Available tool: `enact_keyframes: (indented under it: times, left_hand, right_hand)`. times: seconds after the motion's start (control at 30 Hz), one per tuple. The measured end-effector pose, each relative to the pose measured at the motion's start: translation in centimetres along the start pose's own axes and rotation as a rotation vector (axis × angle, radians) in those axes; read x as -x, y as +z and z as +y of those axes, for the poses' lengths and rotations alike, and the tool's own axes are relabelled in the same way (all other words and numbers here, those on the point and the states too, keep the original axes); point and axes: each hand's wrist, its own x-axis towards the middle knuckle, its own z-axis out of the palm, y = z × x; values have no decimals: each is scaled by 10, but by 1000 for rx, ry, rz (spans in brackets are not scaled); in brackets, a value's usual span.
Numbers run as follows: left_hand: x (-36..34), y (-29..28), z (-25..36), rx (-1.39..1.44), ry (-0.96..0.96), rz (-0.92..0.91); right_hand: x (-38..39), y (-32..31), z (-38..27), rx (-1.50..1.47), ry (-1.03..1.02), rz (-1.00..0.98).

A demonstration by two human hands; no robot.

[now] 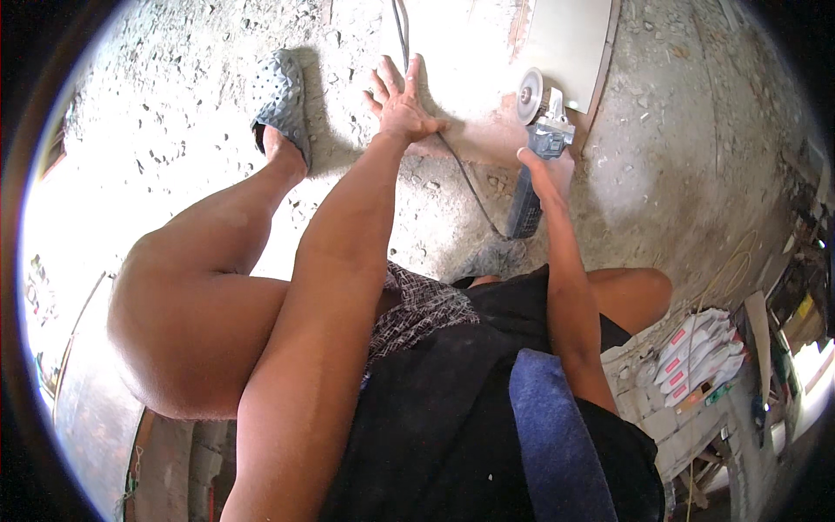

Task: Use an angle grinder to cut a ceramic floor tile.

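An angle grinder (528,196) with a dark body and a pale cutting disc (530,97) is in my right hand (549,177), its disc end pointing away from me. My fingers wrap round its body just behind the metal head. The disc stands over a pale flat board (568,50); whether it touches is hard to tell. Farther left, my left hand (405,111) lies flat with spread fingers on the dusty surface, beside the board's left part. A dark power cord (470,180) runs from the grinder's rear, passes by that hand and continues to the far edge.
My left foot in a grey clog (279,97) rests on the rough, gravelly ground (183,122). A stack of white packages with red labels (696,357) lies at the lower right. Scrap pieces and a thin yellowish cord (735,265) lie along the right side.
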Motion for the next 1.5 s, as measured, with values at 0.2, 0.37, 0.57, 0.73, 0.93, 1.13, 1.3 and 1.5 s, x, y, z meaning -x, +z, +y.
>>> enact_keyframes:
  times: [0.2, 0.37, 0.57, 0.73, 0.93, 1.13, 1.3, 1.5]
  left_hand:
    - [0, 0, 1, -16, -17, -14]
    - [1, -5, 5, -21, -33, -40]
    - [2, -7, 5, -24, -24, -36]
    - [4, -12, 12, -22, -42, -58]
    - [1, -5, 4, -38, -49, -53]
    - [1, -5, 7, -20, -40, -44]
    - [1, -4, 6, -22, -41, -39]
    - [1, -3, 7, -25, -44, -45]
  right_hand:
    - [-3, 1, 1, 26, 1, 24]
    - [-1, 3, -1, -7, 48, 22]
    - [-8, 4, 16, -70, 22, 26]
    - [-9, 2, 21, -52, 10, 14]
    - [-4, 4, 4, -30, 137, -4]
    - [-1, 2, -1, -32, 78, 28]
    - [-5, 2, 5, 3, 95, 10]
    - [-10, 2, 12, -20, 112, 0]
